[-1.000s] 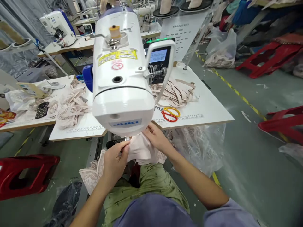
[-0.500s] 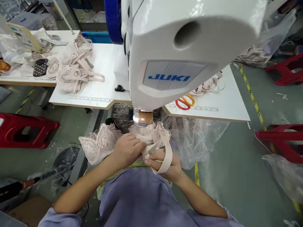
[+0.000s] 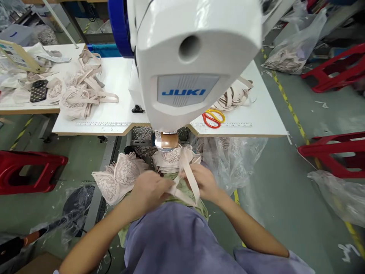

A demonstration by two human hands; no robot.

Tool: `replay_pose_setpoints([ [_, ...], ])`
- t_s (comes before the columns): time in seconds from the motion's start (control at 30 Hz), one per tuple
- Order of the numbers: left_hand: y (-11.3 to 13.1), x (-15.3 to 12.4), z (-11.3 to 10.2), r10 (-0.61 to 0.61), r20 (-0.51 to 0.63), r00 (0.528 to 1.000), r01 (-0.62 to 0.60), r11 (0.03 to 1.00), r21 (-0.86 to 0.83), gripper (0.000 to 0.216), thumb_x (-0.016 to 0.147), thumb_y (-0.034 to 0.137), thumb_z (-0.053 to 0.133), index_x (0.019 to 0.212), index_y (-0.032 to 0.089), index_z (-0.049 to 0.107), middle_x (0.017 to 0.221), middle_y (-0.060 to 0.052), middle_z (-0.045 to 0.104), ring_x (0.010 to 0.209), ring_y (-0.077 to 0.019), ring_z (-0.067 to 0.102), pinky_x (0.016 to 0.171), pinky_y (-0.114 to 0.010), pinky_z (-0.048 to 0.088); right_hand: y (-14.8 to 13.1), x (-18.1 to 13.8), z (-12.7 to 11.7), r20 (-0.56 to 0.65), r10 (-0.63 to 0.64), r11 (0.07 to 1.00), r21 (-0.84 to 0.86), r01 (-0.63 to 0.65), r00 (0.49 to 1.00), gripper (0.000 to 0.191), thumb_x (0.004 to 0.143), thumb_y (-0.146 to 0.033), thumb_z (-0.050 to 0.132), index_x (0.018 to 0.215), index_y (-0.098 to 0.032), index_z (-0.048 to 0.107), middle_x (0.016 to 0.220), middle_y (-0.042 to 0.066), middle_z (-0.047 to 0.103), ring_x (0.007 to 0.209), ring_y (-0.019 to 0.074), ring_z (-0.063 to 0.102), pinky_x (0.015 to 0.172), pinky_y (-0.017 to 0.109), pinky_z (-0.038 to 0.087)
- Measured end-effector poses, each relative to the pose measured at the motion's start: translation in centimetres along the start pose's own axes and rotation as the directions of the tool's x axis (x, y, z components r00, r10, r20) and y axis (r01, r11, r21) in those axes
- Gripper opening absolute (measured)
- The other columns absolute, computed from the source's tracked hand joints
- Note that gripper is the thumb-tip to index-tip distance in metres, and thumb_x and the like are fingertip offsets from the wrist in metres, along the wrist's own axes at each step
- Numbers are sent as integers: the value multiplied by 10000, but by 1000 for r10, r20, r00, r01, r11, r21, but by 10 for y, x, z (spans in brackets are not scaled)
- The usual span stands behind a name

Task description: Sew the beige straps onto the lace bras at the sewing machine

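Note:
My left hand [image 3: 150, 189], slightly blurred, is closed on a pale pink bra strap [image 3: 184, 197] in front of the sewing machine [image 3: 182, 89]. On the other side, my right hand [image 3: 203, 182] pinches the same strap, which loops down between both hands. Its upper part runs to a lace bra [image 3: 168, 158] lying under the machine's head. Left of my left hand rests another lace bra [image 3: 125, 169], cups facing up. Green cloth [image 3: 201, 209] covers my lap. The fingertips of both hands are partly hidden.
Red-and-yellow scissors [image 3: 213, 118] lie on the white table [image 3: 265, 114], near a pile of straps [image 3: 232, 95]. More bras [image 3: 80, 99] are heaped at the left. A clear plastic bag [image 3: 236, 160] hangs below the table. Red stools [image 3: 31, 171] stand at both sides.
My hands have moved slightly apart, drawing the strap between them. My right hand has shifted up toward the bra. The whole view has shifted somewhat.

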State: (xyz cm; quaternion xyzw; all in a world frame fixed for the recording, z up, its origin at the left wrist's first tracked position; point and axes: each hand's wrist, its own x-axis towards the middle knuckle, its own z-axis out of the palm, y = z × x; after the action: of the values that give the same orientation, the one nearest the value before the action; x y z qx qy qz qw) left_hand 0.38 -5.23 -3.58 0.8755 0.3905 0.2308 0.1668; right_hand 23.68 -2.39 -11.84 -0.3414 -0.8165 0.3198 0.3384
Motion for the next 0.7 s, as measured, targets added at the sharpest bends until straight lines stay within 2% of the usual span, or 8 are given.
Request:
replay_pose_setpoints([
  [0.07,20,-4,-12,-8,146,989,46,964,-260,238,968,236,463,868,234,679,618,-8,637,557,-155,582,572,-286,409,35,-2,-6,152,145,984,-124,-126,978,505,830,-102,528,1316,-217,603,1309,148,615,1251,286,535,1024,491,445],
  [0.13,32,-13,-27,17,261,965,112,875,-471,273,966,277,478,769,249,665,608,-14,625,572,-160,593,597,-284,442,66,-8,-15,414,273,953,-240,-185,868,543,774,-63,522,1298,-169,618,1392,188,552,1368,315,419,1134,577,287],
  [0.23,17,-27,-45,-297,245,923,385,722,-575,316,891,465,586,709,229,690,655,-56,670,620,-219,627,580,-314,475,94,-24,-35,629,365,928,-300,-218,687,288,750,-91,575,948,-185,762,1060,133,719,1155,297,583,1128,584,265],
  [0.3,-8,-28,-51,-669,276,690,666,437,-605,431,833,589,619,658,199,674,574,-43,631,529,-210,582,485,-292,434,97,-38,-51,647,364,931,-276,-239,670,175,793,-175,603,844,-192,770,891,84,735,947,232,646,1046,456,408],
  [0.37,-33,-22,-51,-833,296,467,727,172,-665,480,732,657,693,700,178,676,558,-28,622,520,-209,573,492,-291,449,90,-51,-61,655,335,940,-182,-289,677,231,854,-294,602,978,-189,766,979,78,737,911,197,652,928,332,484],
  [0.4,-44,-18,-50,-859,307,410,714,93,-693,495,688,664,727,740,173,683,567,-23,630,535,-212,582,515,-295,465,85,-57,-64,663,312,941,-115,-319,680,293,872,-351,599,1063,-186,748,1042,75,730,924,190,653,880,295,499],
  [0.57,-90,1,-43,-809,374,453,732,99,-674,521,688,664,726,851,170,695,657,-31,675,619,-231,630,602,-311,498,65,-68,-53,498,395,857,102,-505,771,364,873,-497,610,953,-167,739,876,17,711,826,202,637,776,299,521],
  [0.7,-103,17,-13,-827,-19,562,807,553,-207,550,743,626,651,987,134,689,947,-157,707,939,-379,655,808,-453,513,38,-51,-40,336,435,841,181,-510,836,431,967,-509,455,961,-165,713,895,40,699,836,212,625,783,334,523],
])
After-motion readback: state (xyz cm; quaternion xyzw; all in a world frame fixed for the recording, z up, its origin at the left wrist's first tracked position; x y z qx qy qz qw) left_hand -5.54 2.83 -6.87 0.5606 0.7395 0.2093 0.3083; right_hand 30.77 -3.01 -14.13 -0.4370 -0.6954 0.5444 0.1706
